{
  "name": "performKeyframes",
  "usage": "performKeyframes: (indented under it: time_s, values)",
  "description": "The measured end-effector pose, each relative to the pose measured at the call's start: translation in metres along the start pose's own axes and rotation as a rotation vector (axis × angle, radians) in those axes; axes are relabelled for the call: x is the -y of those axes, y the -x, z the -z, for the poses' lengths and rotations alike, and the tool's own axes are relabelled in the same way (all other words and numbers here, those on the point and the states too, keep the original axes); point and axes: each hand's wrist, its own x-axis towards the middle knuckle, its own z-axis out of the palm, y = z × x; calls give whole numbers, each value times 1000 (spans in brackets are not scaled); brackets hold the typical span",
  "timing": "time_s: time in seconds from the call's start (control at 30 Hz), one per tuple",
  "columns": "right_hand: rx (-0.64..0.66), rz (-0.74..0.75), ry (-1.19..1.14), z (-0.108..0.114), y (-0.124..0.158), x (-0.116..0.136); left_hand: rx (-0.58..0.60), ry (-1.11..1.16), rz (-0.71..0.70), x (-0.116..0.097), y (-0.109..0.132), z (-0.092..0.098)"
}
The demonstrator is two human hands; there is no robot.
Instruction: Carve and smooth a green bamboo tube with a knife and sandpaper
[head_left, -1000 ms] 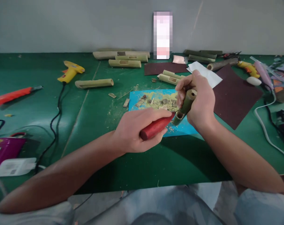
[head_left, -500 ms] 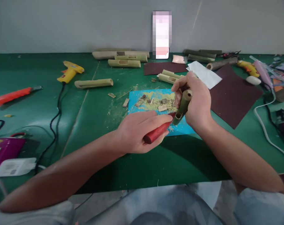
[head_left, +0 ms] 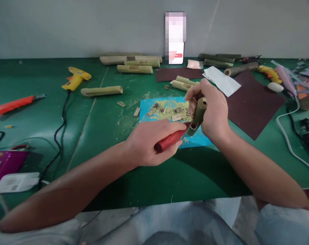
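My left hand (head_left: 150, 141) is closed round the thick red handle of a carving tool (head_left: 168, 141). The tool's front end meets the cut opening of a short green bamboo tube (head_left: 199, 114); its blade is hidden. My right hand (head_left: 215, 109) grips that tube, which is tilted with a small hole in its upper end. Below both hands lies a blue sheet (head_left: 148, 102), strewn with bamboo shavings (head_left: 177, 105) and small cut chips.
Notched bamboo pieces (head_left: 135, 69) lie at the back, with another piece (head_left: 102, 90) at left. A yellow glue gun (head_left: 76, 78) and a red tool (head_left: 13, 106) lie left. Brown sandpaper (head_left: 256, 109) and white paper (head_left: 222, 81) lie right. A phone (head_left: 175, 37) leans on the wall.
Both hands have shifted very slightly left, together with the carving tool and the bamboo tube. The grips are the same.
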Motion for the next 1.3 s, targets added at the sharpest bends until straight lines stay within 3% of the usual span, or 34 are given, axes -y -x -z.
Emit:
performKeyframes:
  time_s: [0.23, 0.37, 0.6, 1.0, 1.13, 1.3]
  values:
    - [19, -6, 1, 2, 0, -1, -13, -4, -82, 3, 1, -2]
    - [37, -16, 6, 1, 1, 1, 21, -2, -44, 6, 2, -5]
    - [18, -24, 65, -1, 1, 1, -14, -17, -60, 5, 2, -5]
    - [38, -22, 25, 0, 1, 1, -40, 54, 59, 2, 0, 0]
    - [47, -9, 22, 0, 1, 1, 2, 45, 64, 2, 1, 0]
    - [45, -30, 37, 1, 1, 1, -36, 56, 51, 1, 1, 1]
